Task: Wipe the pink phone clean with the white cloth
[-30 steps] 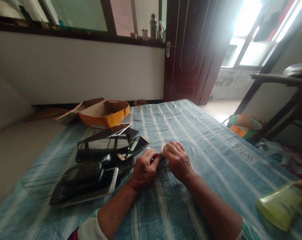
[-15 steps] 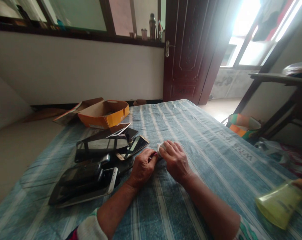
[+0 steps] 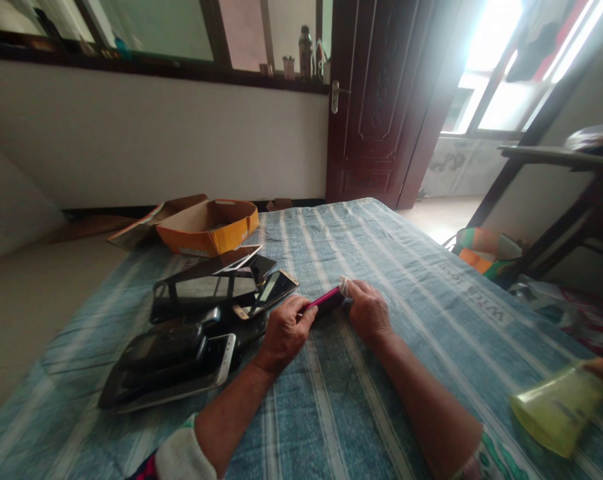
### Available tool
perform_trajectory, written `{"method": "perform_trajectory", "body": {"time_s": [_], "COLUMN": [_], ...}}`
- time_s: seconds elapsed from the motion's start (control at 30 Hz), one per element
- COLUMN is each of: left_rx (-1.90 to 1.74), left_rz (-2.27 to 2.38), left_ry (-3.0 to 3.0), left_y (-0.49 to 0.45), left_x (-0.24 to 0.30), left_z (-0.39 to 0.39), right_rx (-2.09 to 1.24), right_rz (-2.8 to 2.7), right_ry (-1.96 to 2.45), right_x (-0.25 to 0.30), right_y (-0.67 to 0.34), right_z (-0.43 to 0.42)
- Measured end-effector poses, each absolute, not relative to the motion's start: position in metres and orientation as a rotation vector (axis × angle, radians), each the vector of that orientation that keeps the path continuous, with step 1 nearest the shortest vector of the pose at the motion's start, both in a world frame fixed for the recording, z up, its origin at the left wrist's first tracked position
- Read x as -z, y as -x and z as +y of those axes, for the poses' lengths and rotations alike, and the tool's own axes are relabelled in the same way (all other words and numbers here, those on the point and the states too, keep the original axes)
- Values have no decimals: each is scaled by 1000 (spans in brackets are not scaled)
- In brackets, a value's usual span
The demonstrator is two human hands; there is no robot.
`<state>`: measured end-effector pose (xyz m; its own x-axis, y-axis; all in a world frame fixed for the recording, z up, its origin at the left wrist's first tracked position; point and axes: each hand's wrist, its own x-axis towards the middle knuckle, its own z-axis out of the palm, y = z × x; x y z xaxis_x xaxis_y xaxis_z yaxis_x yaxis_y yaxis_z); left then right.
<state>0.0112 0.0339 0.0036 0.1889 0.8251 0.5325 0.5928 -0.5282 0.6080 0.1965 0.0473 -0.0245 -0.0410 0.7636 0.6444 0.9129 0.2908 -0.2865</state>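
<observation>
My left hand (image 3: 287, 328) is closed on the near end of a slim phone with a pink edge (image 3: 326, 297), held tilted just over the bed. In my right hand (image 3: 368, 310), the fingers pinch a white cloth (image 3: 344, 287) against the phone's far end. Most of the phone's dark face lies in shadow. Left of my left hand lies a gold-edged phone (image 3: 274, 293). Beyond it are a black tablet-like device (image 3: 201, 297), a white phone (image 3: 226, 360) and a dark bulky device (image 3: 158, 350) on a larger tablet (image 3: 176, 395).
An open orange cardboard box (image 3: 211, 237) stands at the far left of the blue striped sheet (image 3: 411, 373). A yellow translucent container (image 3: 556, 407) lies at the right edge. A dark red door (image 3: 371, 133) and a wooden table (image 3: 561, 157) stand beyond.
My right hand has moved right with the cloth, away from my left hand, exposing the pink edge of the phone. My left hand stays nearly in place.
</observation>
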Motion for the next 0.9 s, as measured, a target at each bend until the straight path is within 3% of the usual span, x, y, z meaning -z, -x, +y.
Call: {"method": "perform_trajectory", "body": {"time_s": [0.6, 0.9], "left_rx": [-1161, -1102], "left_rz": [1320, 1328], "left_ry": [-2180, -2183], "left_y": [-13, -11], "left_x": [-10, -12], "left_z": [39, 37], "right_rx": [-518, -444], "right_rz": [-1521, -1554], "right_ry": [1383, 1214], "right_x": [18, 15], "right_y": [-193, -176], "right_z": [49, 39]}}
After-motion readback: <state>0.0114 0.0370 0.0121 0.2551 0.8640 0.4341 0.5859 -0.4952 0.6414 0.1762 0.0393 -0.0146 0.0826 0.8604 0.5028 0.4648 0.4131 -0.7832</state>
